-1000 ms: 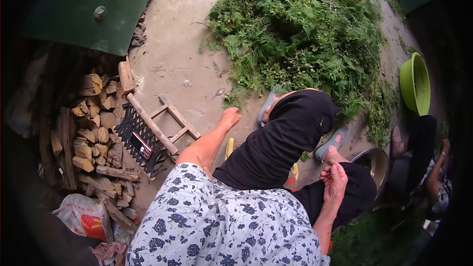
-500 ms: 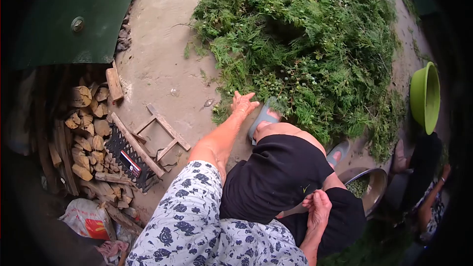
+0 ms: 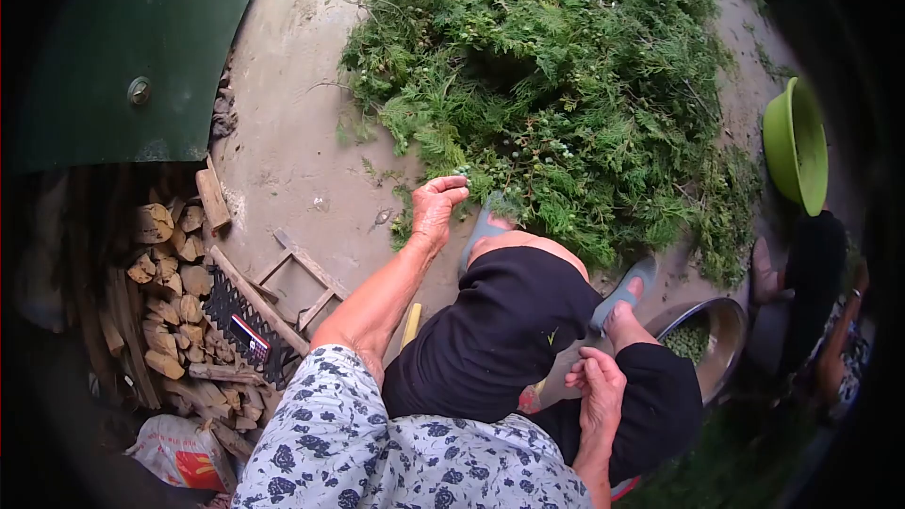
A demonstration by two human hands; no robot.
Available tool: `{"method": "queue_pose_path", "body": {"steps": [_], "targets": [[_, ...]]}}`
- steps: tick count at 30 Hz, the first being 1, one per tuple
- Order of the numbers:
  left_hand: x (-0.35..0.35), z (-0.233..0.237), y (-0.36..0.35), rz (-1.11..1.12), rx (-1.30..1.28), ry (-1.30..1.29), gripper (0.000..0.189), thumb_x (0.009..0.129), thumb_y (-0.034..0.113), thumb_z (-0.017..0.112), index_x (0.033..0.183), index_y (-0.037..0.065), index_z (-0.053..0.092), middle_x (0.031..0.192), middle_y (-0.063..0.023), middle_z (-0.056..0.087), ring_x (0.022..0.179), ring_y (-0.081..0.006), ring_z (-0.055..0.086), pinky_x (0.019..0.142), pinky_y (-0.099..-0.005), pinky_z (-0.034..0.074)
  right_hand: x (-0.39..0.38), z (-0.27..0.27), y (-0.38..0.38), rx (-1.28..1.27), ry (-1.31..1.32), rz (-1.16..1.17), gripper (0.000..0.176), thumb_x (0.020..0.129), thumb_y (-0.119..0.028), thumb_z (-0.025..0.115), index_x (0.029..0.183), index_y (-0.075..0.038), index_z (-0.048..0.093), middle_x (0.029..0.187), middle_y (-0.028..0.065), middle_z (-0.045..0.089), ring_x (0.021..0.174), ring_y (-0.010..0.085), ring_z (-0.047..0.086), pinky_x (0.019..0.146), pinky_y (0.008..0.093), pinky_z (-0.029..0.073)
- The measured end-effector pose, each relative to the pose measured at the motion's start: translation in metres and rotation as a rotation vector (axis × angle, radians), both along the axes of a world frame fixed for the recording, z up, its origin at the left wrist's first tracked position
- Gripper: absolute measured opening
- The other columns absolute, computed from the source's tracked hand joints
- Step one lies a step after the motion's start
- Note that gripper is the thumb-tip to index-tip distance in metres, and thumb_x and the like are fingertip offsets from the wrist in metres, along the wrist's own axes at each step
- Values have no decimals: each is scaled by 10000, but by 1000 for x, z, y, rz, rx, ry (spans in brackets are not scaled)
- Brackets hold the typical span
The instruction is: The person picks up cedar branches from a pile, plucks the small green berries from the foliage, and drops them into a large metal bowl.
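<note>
A large heap of green evergreen branches (image 3: 603, 85), dotted with small pale-green cones, lies on the ground in front of my feet. At the heap's near left edge my left hand (image 3: 438, 213) is closed in a pinch. A small sprig with pale-green cones (image 3: 461, 171) shows at its fingertips. My right hand (image 3: 600, 398) hovers by my right knee, its fingers curled together; whatever they hold, if anything, is hidden. To the right of that knee stands a metal basin (image 3: 728, 344) containing many small green cones (image 3: 688, 340).
A lime-green basin (image 3: 781, 146) stands tilted at the right, near another person's leg and arm (image 3: 834, 363). At left are stacked firewood (image 3: 174, 320), a wooden frame (image 3: 306, 278), a phone (image 3: 250, 337) on black mesh, a white sack (image 3: 179, 452) and a green metal sheet (image 3: 113, 57).
My left hand was spread open at the heap's edge; now its fingers are pinched around a small sprig and it is drawn slightly left. My right hand stays curled near my knee. The view has shifted.
</note>
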State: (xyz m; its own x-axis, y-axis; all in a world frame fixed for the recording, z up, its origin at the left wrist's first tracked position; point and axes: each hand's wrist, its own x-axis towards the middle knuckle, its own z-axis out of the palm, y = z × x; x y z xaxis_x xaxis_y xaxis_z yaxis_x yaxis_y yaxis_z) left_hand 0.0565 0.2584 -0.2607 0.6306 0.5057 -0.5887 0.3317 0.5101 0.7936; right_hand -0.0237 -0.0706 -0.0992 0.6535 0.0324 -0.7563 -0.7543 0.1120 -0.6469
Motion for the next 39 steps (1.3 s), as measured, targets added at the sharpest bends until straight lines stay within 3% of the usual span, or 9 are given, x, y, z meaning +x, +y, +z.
{"method": "queue_pose_path", "body": {"steps": [7,12,14,16,19,24,28,32,39], "targets": [[21,109,-43,-211,-303,-382,280,678,-105,603,942,-16,623,883,-62,628,767,-141,578,736,-269,483,-6,21,-9,102,-157,4,242,878,-179,565,1010,22,591,758,74,610,608,144,605,582,233,483],[45,209,-89,-501,-465,-520,233,657,-115,540,860,-23,608,870,-102,621,806,-210,612,796,-338,500,17,46,-26,-33,-499,-83,276,875,-183,585,1055,26,581,871,53,614,793,84,551,688,205,436],[54,227,-109,-605,-531,-537,208,647,-120,532,813,-14,601,855,-104,617,798,-220,612,779,-346,502,48,60,-34,-135,-667,-205,359,867,-244,605,1096,30,562,923,68,606,824,104,536,738,218,422],[64,245,-134,-712,-575,-545,204,634,-124,530,784,-2,596,844,-91,609,793,-209,609,747,-327,499,87,77,-46,-241,-737,-163,701,784,-536,614,1168,42,514,1043,109,575,995,185,520,891,303,390],[80,252,-166,-829,-617,-549,208,623,-121,537,782,0,598,847,-84,606,770,-202,604,742,-323,495,129,74,-63,438,-471,-172,891,683,-611,646,1256,26,398,1133,138,518,1087,228,492,950,394,391],[101,278,-208,-1001,-473,-450,201,625,-72,540,801,12,589,764,-44,594,672,-143,594,597,-297,533,164,98,-58,779,-545,-288,685,734,-465,682,1191,-3,463,1066,122,570,987,236,568,864,349,474],[122,279,-218,-1147,-342,-385,186,617,-28,539,793,4,588,735,-18,575,620,-118,566,593,-276,523,191,105,-74,640,-464,-188,333,786,-211,685,1046,-37,570,892,76,637,837,171,614,751,307,507],[139,278,-224,-1286,-150,-353,163,613,-15,558,774,-6,589,691,-35,579,590,-117,565,585,-251,500,204,94,-66,567,-444,-215,147,795,-131,681,911,-73,611,824,0,618,730,94,571,658,237,464],[143,275,-207,-1126,-345,-341,235,761,33,620,986,22,555,747,-48,597,617,-165,626,531,-256,520,215,75,-57,371,-477,-238,225,762,-231,729,868,-86,593,764,-22,579,711,85,558,613,249,460]]}}
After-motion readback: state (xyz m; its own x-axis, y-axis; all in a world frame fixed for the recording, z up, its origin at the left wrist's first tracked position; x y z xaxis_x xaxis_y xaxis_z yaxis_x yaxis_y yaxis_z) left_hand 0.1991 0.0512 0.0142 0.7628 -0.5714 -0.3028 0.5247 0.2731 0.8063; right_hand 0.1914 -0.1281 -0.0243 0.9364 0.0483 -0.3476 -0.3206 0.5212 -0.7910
